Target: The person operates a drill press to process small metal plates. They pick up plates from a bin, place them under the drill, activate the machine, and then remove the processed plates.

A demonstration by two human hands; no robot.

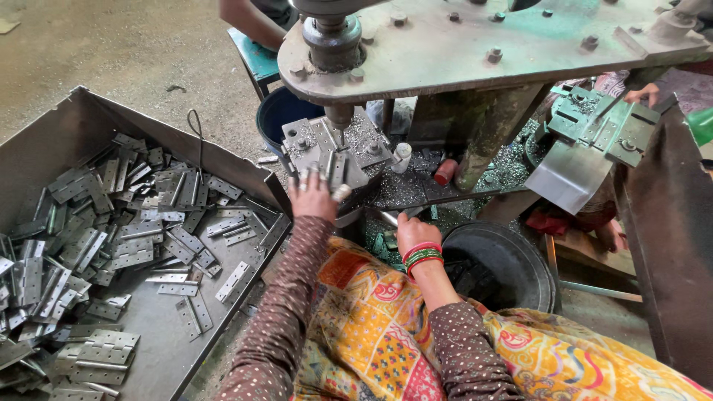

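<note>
Hinges (111, 238) of grey metal lie heaped in a large sheet-metal tray (44, 137) on the floor at the person's left, most of them piled toward the tray's far and left sides, a few loose ones scattered near its right edge. Past the tray's right corner stands a press machine (460, 44), its heavy plate overhead and its ram (339, 115) pointing down at a small die block (334, 148) strewn with metal chips.

The left hand (313, 194) rests at the near edge of that die block, fingers curled over a hinge piece (336, 169) lying on the block under the ram; the grip looks closed on the piece, though the fingertips are partly hidden. The right hand (412, 232), with red and green bangles (422, 256) at the wrist, lies lower and just right of the left, its grip closed around a thin metal rod (386, 217) that sticks out toward the die block. How tightly it pinches the rod I cannot tell.

Just beyond the right hand sits a round black tub (512, 260) on the floor. A blue bucket (278, 111) stands behind the die block. At the far right, another person's hand (642, 93) touches a second green-tinted fixture (594, 122). At the top edge, someone's arm (249, 22) shows beside a teal stool (256, 59).
</note>
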